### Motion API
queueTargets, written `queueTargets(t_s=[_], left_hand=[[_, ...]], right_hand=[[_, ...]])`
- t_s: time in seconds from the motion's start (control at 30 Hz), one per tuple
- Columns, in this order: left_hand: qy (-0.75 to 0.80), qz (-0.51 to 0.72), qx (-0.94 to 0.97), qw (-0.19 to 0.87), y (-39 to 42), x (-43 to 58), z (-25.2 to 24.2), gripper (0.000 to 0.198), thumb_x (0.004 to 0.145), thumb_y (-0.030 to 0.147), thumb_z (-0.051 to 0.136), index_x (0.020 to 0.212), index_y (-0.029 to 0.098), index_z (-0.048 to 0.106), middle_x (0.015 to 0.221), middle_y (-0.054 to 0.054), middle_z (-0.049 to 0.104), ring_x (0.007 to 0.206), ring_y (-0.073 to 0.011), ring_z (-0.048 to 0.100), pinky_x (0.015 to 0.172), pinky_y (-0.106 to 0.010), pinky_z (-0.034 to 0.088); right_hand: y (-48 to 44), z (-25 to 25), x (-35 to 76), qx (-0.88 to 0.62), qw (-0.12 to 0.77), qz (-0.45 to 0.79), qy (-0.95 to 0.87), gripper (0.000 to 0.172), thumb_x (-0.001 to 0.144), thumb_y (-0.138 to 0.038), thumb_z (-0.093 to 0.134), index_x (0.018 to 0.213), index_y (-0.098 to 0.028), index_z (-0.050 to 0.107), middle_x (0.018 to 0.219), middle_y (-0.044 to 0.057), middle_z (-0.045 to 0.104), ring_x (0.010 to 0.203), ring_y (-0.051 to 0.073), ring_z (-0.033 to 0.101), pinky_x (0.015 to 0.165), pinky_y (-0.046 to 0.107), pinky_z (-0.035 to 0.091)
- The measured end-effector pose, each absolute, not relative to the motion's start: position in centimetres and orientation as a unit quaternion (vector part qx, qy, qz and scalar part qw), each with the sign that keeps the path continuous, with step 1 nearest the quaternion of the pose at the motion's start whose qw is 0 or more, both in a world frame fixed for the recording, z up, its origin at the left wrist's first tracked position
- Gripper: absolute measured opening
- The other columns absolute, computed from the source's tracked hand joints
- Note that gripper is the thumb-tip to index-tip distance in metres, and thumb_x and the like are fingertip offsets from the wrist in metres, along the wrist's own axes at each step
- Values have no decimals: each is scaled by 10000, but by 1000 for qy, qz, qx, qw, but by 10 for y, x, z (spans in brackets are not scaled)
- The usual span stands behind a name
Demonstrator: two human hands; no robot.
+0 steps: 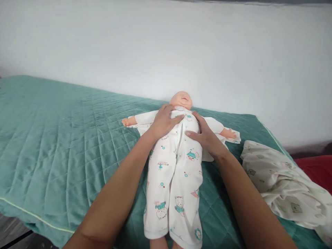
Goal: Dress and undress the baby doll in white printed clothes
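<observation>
A baby doll (181,99) lies on its back, head toward the wall, with both arms stretched out sideways. It has on white trousers (173,180) with small animal and house prints, reaching high up its chest. White sleeves cover its upper arms, and a printed white cloth (234,136) lies under one arm. My left hand (166,121) rests on the left of the chest, thumb spread from the fingers over the trouser top. On the other side, my right hand (202,133) lies around the torso, thumb on the trouser front. Some fingertips are hidden.
Green quilted cover (64,138) spreads beneath the doll. A crumpled white printed cloth (282,183) lies to the right, beside my forearm. Behind the doll rises a white wall (155,45). Something red (313,169) shows at the right edge.
</observation>
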State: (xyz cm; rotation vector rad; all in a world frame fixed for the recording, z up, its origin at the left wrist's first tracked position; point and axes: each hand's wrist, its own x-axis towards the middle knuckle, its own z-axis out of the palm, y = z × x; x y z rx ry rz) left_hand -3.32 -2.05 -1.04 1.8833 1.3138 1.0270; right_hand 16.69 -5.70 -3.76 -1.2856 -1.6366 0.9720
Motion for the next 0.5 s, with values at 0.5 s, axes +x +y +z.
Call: queueTargets(t_s=[0.5], left_hand=[[377,373,847,-33,-29,-32,-18,84,884,188,565,818,210,518,998,-71,601,978,-246,541,832,-377,431]], right_hand=[[-66,-28,158,-460,449,305,-702,483,739,-352,806,1134,-274,539,1491,51,473,1453,273,357,1217,466,267]])
